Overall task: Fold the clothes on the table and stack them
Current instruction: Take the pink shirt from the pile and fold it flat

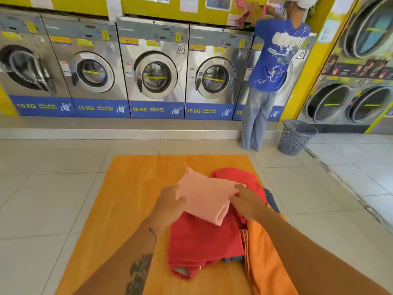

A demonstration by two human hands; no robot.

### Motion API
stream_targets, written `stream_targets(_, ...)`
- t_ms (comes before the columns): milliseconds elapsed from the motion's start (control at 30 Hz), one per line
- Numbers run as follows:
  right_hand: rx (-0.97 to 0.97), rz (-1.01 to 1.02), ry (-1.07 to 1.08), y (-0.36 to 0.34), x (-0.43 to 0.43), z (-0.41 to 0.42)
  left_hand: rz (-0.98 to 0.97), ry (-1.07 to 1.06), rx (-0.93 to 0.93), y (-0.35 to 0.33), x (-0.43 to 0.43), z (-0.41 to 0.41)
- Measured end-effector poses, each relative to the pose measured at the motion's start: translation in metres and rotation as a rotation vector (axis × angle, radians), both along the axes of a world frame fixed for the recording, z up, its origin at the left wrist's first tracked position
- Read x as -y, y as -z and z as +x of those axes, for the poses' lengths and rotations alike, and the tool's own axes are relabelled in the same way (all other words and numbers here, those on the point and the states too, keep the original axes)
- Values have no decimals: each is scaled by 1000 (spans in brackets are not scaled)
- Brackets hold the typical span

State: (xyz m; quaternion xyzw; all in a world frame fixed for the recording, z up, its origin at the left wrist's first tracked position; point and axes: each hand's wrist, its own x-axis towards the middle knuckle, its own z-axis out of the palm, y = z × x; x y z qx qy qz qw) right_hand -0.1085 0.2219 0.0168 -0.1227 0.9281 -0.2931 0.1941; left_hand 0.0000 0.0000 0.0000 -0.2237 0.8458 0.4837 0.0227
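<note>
A folded pink cloth (205, 195) lies on top of a red garment (202, 241) on the orange table (127, 199). My left hand (170, 204) grips the pink cloth's left edge. My right hand (247, 202) pinches its right corner. An orange garment (263, 258) lies bunched at the right under my right forearm. A second red piece (236, 176) sits behind the pink cloth, and a blue garment (272, 200) peeks out at the right edge of the pile.
A person in a blue shirt (276, 56) stands at the washers (156, 75) beyond the table. A grey laundry basket (296, 137) sits on the tiled floor near that person. More machines (350, 101) line the right wall.
</note>
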Motion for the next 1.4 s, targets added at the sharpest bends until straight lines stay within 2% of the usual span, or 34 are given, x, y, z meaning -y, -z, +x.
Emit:
stream_targets(233,20,94,198,19,45,2,-18,61,171,63,55,-71)
stream_targets(400,-39,88,362,31,72,10,-1,92,206,72,65,-101)
stream_targets(500,-114,74,448,38,83,15,68,153,204,71,67,-117)
stream_targets(700,-62,-100,512,36,87,7,358,178,220,71,76,-123)
stream_targets(867,-129,-143,428,28,87,5,578,-1,102,71,85,-96)
stream_targets(1067,-154,-250,182,17,121,-13,633,-253,-40,48,114,-50)
stream_targets(1267,-96,-311,-117,22,202,-32,362,-416,-79,25,177,-12)
stream_targets(1400,-70,-322,-137,32,260,-44,249,-441,-179,23,225,-15)
